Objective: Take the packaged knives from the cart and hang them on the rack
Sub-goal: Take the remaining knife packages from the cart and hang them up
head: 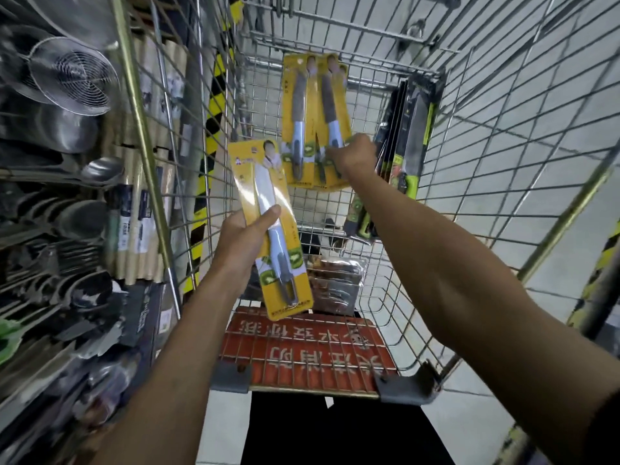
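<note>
Wire skimmer (68, 78), spoon (100, 169) (both left); striped post (216, 95).

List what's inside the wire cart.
Two yellow-carded knife packs gripped by the right hand, black-green knife packs against its wall, silvery packets; the left hand's yellow pack covers part.

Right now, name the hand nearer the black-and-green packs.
Right. The right hand, gripping two yellow packs, is beside the black-and-green packs; the left hand holds one yellow pack farther left.
</note>
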